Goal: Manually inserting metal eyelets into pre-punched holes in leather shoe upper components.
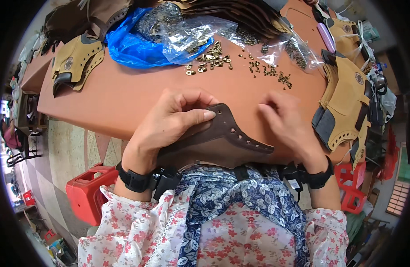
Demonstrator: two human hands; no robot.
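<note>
My left hand [169, 118] pinches the upper corner of a dark brown leather shoe upper [200, 144] between thumb and fingers. The piece lies across the table's near edge, in front of my apron. A row of holes runs down its right edge, several with metal rims, and one hole sits near the tip by my thumb. To the right of the piece, my right hand [287, 120] hovers over the table, blurred, its fingers curled toward the thumb. Whatever it may hold is too small to see. Small brass eyelets [283, 80] and larger brass lace hooks [209, 60] lie in loose piles beyond my hands.
Clear plastic bags [191, 38] of metal fittings and a blue bag [133, 49] lie at the back. Tan uppers rest on the left [76, 62] and right [347, 98]. Dark uppers [240, 15] are stacked behind. A red stool [91, 191] stands at left.
</note>
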